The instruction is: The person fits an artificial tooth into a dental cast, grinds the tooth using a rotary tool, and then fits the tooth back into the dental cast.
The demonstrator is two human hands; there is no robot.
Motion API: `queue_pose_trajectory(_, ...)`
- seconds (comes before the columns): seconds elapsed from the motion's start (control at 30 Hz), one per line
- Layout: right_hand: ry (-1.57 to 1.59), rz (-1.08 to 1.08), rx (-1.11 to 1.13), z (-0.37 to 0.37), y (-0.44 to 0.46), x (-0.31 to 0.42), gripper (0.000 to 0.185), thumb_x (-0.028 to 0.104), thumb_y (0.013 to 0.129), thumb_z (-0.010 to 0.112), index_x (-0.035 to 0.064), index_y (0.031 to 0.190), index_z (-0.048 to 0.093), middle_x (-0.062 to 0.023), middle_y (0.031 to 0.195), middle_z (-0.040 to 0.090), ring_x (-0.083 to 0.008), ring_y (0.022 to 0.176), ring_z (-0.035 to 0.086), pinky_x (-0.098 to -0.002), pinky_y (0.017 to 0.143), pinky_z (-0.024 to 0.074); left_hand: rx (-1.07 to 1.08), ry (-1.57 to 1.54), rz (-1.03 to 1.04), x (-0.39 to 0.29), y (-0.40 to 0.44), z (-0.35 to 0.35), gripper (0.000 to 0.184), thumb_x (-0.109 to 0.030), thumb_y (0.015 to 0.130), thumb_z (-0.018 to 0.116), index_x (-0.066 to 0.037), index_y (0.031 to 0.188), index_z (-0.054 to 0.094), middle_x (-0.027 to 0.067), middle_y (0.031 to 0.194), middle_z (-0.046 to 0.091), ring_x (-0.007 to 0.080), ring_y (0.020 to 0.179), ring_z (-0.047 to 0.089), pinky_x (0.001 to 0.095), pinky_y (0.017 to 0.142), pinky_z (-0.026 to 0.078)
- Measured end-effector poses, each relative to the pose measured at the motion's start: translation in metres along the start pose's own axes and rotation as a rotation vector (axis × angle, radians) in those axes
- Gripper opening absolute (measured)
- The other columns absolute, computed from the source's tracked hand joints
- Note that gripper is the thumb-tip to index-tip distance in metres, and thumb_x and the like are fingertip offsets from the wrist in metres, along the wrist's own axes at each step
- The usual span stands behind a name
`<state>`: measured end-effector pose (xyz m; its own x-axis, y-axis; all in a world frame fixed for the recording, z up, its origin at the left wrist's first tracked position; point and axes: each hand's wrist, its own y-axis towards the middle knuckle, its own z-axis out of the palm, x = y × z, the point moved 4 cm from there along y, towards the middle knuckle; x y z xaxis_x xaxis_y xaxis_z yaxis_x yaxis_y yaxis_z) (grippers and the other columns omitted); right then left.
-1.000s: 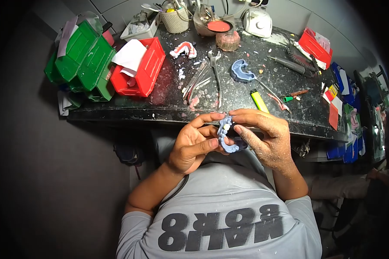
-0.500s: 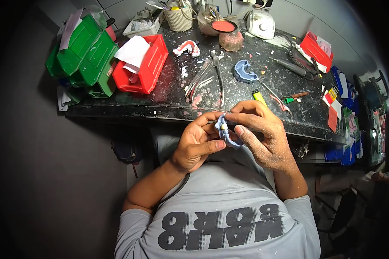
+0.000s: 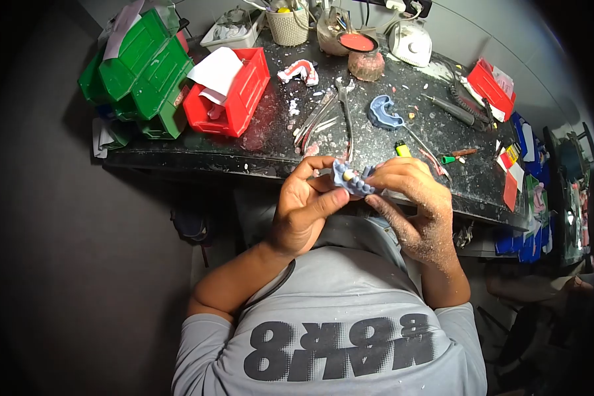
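A blue-grey dental model [image 3: 359, 184] with one pale yellowish tooth is held between both hands, just in front of the bench edge. My left hand [image 3: 305, 210] grips its left end between thumb and fingers. Dusted with white powder, my right hand [image 3: 417, 210] pinches the right end with thumb and fingertips, which hide part of it. Beyond the hands a second blue dental piece [image 3: 385, 113] lies on the dark bench [image 3: 257, 150]. A yellow-green lighter [image 3: 402, 150] is partly covered by my right hand.
Pliers [image 3: 345, 115], a handpiece [image 3: 452, 112] and a red-and-white dental model [image 3: 299, 72] lie on the bench. Red bin [image 3: 247, 92] and green bins [image 3: 145, 72] stand left. A pink-filled dish [image 3: 357, 43] and a white device [image 3: 410, 43] are at the back. Someone's arm shows at right.
The dental model has been turned from nearly upright to lying more crosswise, its teeth now facing down and right. My right-hand fingers have moved to its right end. The camera view has shifted slightly.
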<state>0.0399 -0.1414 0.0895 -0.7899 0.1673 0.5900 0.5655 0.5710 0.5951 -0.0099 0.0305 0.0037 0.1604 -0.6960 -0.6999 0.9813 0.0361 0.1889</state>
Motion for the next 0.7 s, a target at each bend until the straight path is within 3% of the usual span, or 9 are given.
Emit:
queue_pose_trajectory(0.1,0.007,-0.002,0.003,-0.007,0.008,-0.005,0.021,0.008,0.082,0.083,0.0031,0.101,0.075,-0.0113,0.097,0.074,-0.0289,0.095,0.07,-0.0404,0.09,0.0525,0.057,-0.088,-0.029,-0.002,0.009,0.006,0.03,-0.015,0.108,0.053,-0.001,0.133,0.048,0.0169,0.125,0.067,0.0276,0.119,0.067,0.049,0.109,0.052)
queue_pose_trajectory(0.23,0.068,0.002,0.015,-0.017,0.025,-0.008,0.019,0.007,0.084,0.081,-0.0002,0.1,0.073,-0.0142,0.097,0.074,-0.03,0.092,0.07,-0.0393,0.089,0.0534,0.065,-0.189,-0.098,-0.002,0.025,0.012,0.028,-0.02,0.111,0.045,-0.002,0.131,0.051,0.0184,0.123,0.07,0.029,0.12,0.068,0.0503,0.111,0.05)
queue_pose_trajectory(0.53,0.073,0.034,0.023,-0.033,0.046,-0.016,0.02,0.008,0.087,0.079,-0.0033,0.103,0.073,-0.0162,0.097,0.074,-0.0279,0.094,0.07,-0.0382,0.089,0.0536,0.037,-0.271,-0.118,-0.004,0.05,0.022,0.028,-0.018,0.107,0.053,-0.002,0.13,0.057,0.0151,0.122,0.071,0.0276,0.117,0.069,0.0495,0.107,0.052)
queue_pose_trajectory(0.6,0.074,0.032,0.027,-0.035,0.047,-0.014,0.02,0.006,0.086,0.079,-0.0028,0.102,0.074,-0.016,0.098,0.074,-0.0283,0.095,0.071,-0.0383,0.089,0.0536,0.051,-0.277,-0.111,-0.005,0.051,0.022,0.027,-0.021,0.109,0.048,-0.004,0.125,0.062,0.0183,0.119,0.073,0.0297,0.12,0.068,0.051,0.114,0.048)
queue_pose_trajectory(0.7,0.008,-0.112,0.018,-0.033,0.044,-0.008,0.023,0.002,0.08,0.081,0.0008,0.101,0.074,-0.0138,0.097,0.074,-0.0316,0.094,0.07,-0.0404,0.091,0.0534,0.087,-0.293,-0.087,-0.008,0.047,0.022,0.027,-0.02,0.109,0.05,-0.004,0.128,0.058,0.0163,0.122,0.071,0.0278,0.118,0.068,0.0493,0.111,0.051)
